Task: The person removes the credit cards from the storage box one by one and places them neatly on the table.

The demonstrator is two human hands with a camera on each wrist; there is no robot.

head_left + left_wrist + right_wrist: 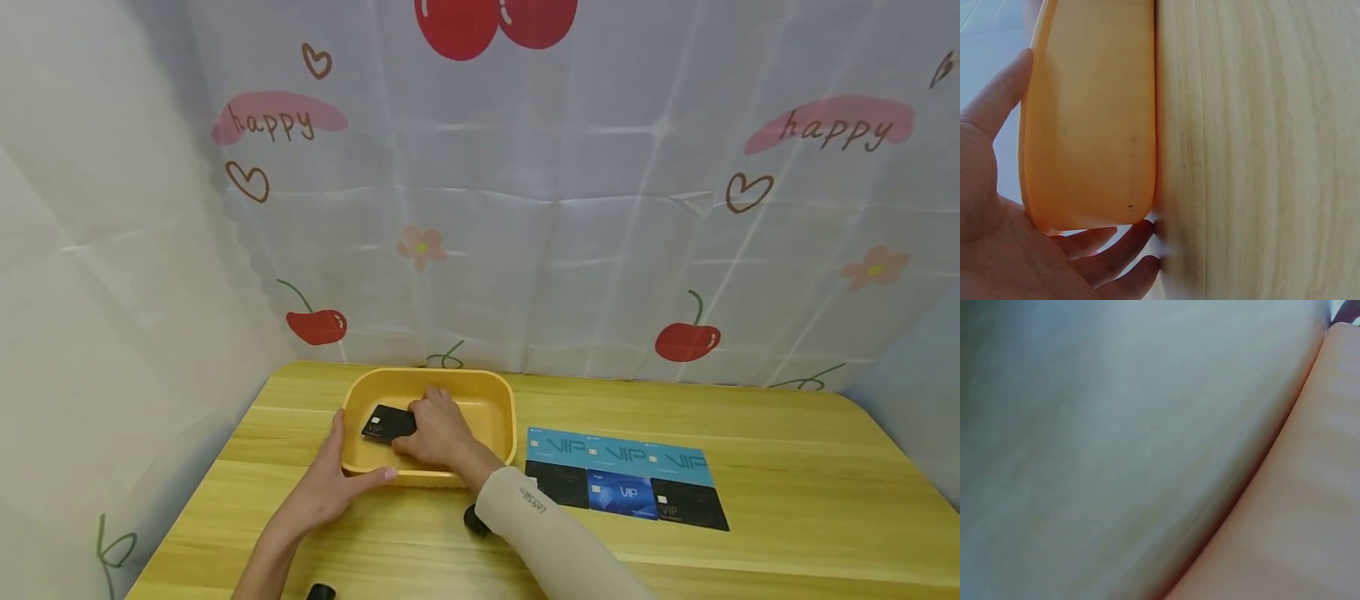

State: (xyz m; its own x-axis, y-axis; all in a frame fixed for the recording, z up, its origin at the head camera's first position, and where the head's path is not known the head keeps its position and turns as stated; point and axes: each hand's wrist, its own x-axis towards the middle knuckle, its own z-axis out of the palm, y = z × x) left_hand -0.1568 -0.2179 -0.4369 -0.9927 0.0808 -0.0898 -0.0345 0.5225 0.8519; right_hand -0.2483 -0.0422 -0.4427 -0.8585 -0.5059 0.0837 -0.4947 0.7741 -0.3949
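A yellow plastic tub stands on the wooden table. My left hand grips its near left corner, thumb up the left wall and fingers along the front wall. The left wrist view shows the tub's outer wall close up, cupped by that hand. My right hand reaches down into the tub and pinches a black VIP card by its right end. The right wrist view is a blur, with only a pale orange surface at its right.
To the right of the tub, cards lie face up in two rows: three light blue VIP cards behind, then a black card, a dark blue card and another black card. A cherry-print cloth backs the table.
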